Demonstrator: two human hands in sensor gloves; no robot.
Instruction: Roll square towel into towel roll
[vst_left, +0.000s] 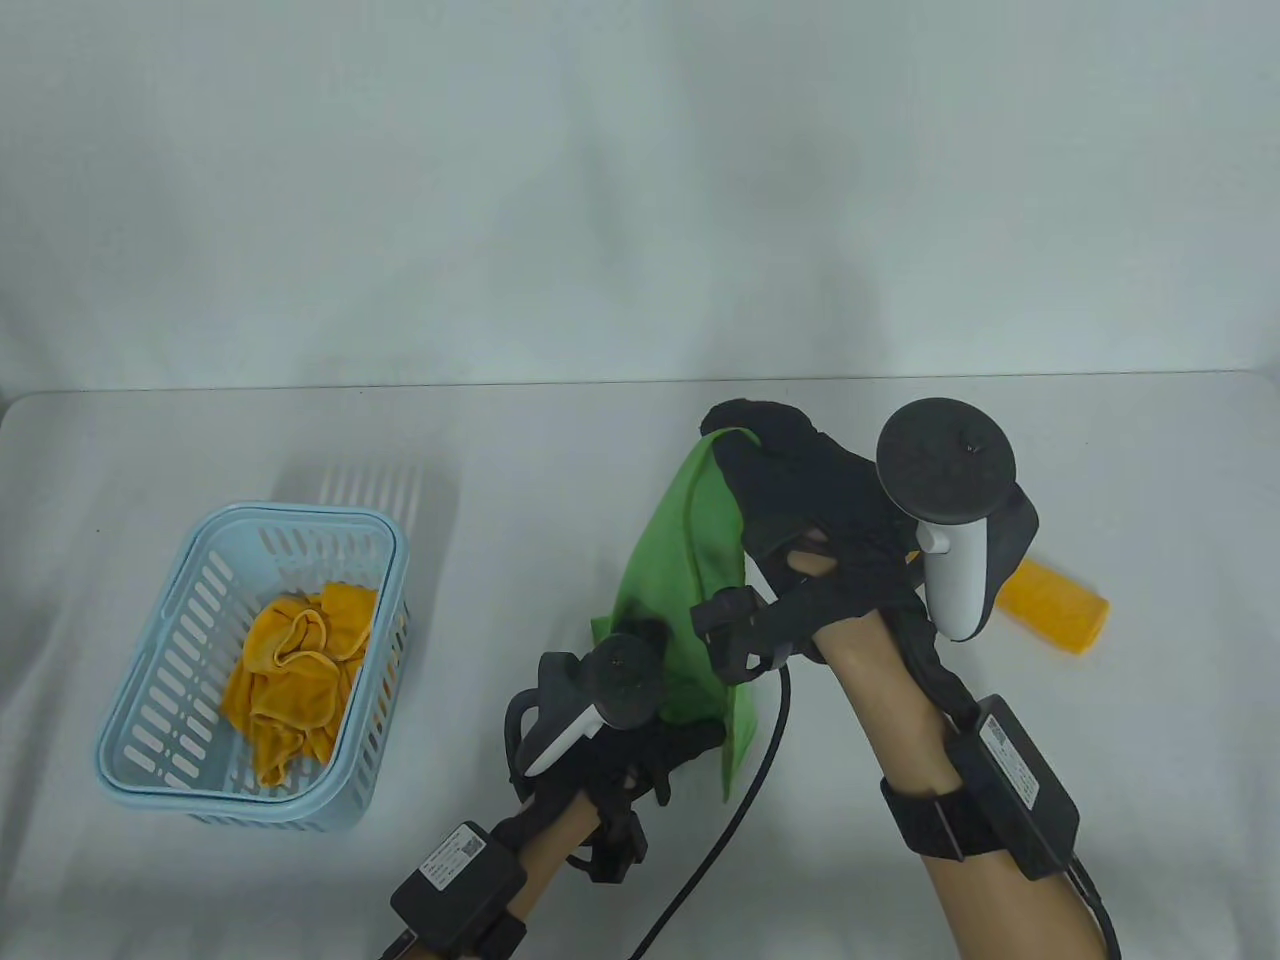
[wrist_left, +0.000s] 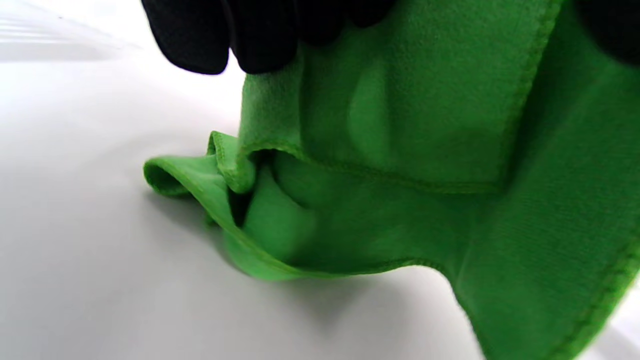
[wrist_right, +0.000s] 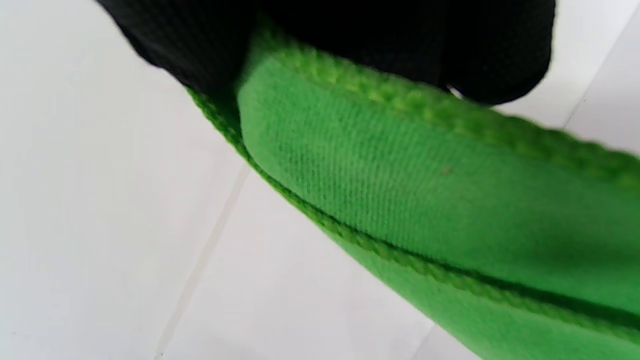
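A green square towel hangs stretched between both hands above the table's middle. My right hand is raised and pinches the towel's top corner; in the right wrist view the dark fingers clamp the hemmed edge of the towel. My left hand is lower and nearer, gripping the towel's lower part. In the left wrist view its fingertips hold the cloth while the towel's bottom fold touches the table.
A light blue slotted basket stands at the left with a crumpled yellow towel inside. A rolled yellow towel lies on the table right of my right hand, partly hidden by the tracker. A black cable trails toward the front edge.
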